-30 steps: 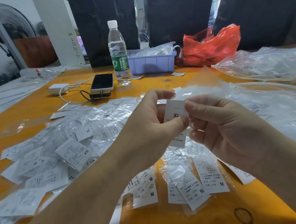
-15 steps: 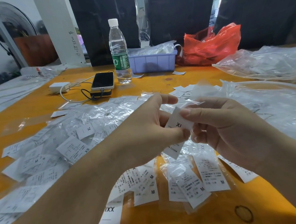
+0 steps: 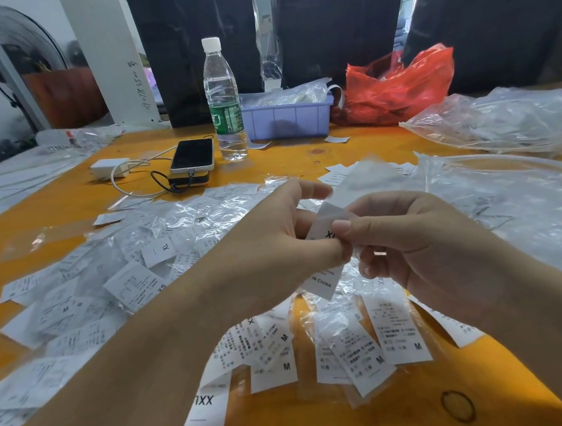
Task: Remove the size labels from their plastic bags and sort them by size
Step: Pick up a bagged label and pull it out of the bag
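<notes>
We're mid-extraction: left hand [image 3: 275, 245] and right hand [image 3: 404, 239] both pinch the white XL-marked fabric size label [image 3: 322, 227] above the near-centre pile of clear-bagged labels [image 3: 164, 248], its bag seemingly off, so next we drop it on an XL stack.

An orange wooden table [image 3: 270, 167] fills the lower part of the view. Behind its far edge, at 12 o'clock, dark black curtains [image 3: 345, 30] hang, and thin bright gaps between them let daylight in. At 11 o'clock a white post [image 3: 109, 59] with handwritten numbers stands upright. At 10 o'clock there is a standing fan [image 3: 20, 47] before a pale wall, with a brown container [image 3: 65, 94] near it.
</notes>
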Available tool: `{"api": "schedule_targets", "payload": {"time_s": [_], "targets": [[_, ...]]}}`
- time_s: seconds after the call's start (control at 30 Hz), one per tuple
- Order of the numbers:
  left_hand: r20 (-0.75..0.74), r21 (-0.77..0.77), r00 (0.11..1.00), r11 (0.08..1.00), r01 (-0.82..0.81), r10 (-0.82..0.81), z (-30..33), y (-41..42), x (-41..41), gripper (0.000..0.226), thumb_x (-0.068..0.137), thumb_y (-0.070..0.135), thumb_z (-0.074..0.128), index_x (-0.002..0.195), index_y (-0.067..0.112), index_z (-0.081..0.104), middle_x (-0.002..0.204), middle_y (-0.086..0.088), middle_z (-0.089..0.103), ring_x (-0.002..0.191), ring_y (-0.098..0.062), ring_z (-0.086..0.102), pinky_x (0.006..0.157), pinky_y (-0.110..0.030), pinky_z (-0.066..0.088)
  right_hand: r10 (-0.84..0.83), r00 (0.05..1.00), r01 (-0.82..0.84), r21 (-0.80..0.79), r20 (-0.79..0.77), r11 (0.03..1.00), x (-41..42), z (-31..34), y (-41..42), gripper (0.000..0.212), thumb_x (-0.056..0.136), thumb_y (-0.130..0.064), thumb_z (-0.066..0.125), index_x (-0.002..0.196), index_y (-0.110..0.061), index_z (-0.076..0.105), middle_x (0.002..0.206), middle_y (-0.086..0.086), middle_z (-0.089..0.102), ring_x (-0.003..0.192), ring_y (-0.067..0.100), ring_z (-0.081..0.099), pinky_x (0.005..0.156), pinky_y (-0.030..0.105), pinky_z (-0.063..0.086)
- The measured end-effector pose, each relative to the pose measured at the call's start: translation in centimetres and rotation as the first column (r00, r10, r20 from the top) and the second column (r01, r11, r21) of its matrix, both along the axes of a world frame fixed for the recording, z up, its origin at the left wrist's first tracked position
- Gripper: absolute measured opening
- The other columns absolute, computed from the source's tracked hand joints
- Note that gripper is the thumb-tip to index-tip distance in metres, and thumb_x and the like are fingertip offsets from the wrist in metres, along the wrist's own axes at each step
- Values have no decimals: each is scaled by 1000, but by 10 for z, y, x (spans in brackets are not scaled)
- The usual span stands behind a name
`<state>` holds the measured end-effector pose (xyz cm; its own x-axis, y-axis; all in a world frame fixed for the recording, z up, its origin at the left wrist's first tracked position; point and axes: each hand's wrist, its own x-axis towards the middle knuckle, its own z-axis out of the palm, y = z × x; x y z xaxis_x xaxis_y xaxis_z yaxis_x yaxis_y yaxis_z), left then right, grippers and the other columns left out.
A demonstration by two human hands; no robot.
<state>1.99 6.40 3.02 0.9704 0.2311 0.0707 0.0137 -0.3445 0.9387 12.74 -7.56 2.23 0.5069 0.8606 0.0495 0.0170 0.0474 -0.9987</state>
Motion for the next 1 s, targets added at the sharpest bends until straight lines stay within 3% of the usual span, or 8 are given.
{"api": "schedule_targets", "payload": {"time_s": [0.1, 0.23, 0.37, 0.47, 0.6, 0.73, 0.87, 1.0], "targets": [[-7, -27, 1000, 999, -19, 19, 0, 0, 0, 56, 69, 23, 69, 121, 29, 49, 88, 0, 76, 79, -13, 70, 69, -25, 51, -18, 1000, 18, 1, 3, 1000, 0, 0, 0, 26, 63, -24, 74, 78, -3, 75, 69, 10, 59, 58, 12, 48, 51, 21, 43], [-82, 49, 997, 999, 10, -6, 1, 3, -2, 30, 71, 28, 70, 100, 28, 66, 78, 5, 73, 62, -3, 62, 51, -10, 42, -89, 995, 91, 53, -48, 994, 4, 3, -1, 13, 61, -23, 75, 69, -13, 75, 62, 4, 58, 53, 10, 49, 48, 20, 44], [-53, 31, 998, 999, -37, 39, 0, 6, 0, 10, 85, 17, 72, 93, 21, 69, 71, 4, 71, 51, -4, 54, 48, -12, 40, -119, 992, 121, 35, -38, 992, 8, 3, -1, 14, 60, -25, 74, 70, -14, 76, 61, -1, 57, 52, 8, 49, 49, 20, 44], [15, -41, 998, 998, -56, 56, 1, 7, 0, 15, 82, 14, 75, 95, 15, 68, 69, 2, 70, 49, -3, 54, 47, -12, 39, -90, 996, 90, 22, -16, 996, 6, 0, 0, 21, 62, -25, 74, 78, -12, 77, 60, -3, 57, 53, 7, 49, 49, 19, 43], [-1, 1, 1000, 1000, 6, -6, 1, 5, -1, 24, 82, 13, 75, 103, 19, 65, 70, 6, 70, 57, -1, 59, 51, -10, 41, -67, 998, 67, 25, -8, 997, 5, 0, 0, 10, 63, -26, 73, 67, -18, 76, 61, -2, 57, 54, 7, 49, 49, 19, 43], [-3, -35, 998, 998, 56, -56, 5, 4, -2, 51, 69, 25, 74, 117, 23, 56, 74, 6, 72, 66, -3, 65, 56, -10, 45, -74, 997, 75, 23, -22, 997, 7, 2, -1, 10, 63, -26, 73, 67, -17, 76, 62, -1, 58, 55, 8, 49, 50, 20, 43], [30, -59, 996, 995, 81, -79, 8, 5, -5, 64, 66, 21, 73, 125, 20, 50, 77, 2, 74, 70, -7, 68, 59, -12, 49, -3, 999, 1, -28, -48, 1000, 6, -1, 0, 34, 62, -22, 75, 89, -2, 76, 77, 10, 62, 59, 12, 52, 50, 20, 45], [11, -39, 999, 998, 53, -53, 8, 7, -5, 58, 73, 17, 76, 125, 22, 50, 78, 1, 74, 68, -7, 67, 58, -14, 49, -8, 998, 5, -40, -63, 999, 6, -2, 1, 44, 58, -23, 77, 94, 3, 73, 83, 15, 63, 59, 12, 53, 50, 20, 45]]}}
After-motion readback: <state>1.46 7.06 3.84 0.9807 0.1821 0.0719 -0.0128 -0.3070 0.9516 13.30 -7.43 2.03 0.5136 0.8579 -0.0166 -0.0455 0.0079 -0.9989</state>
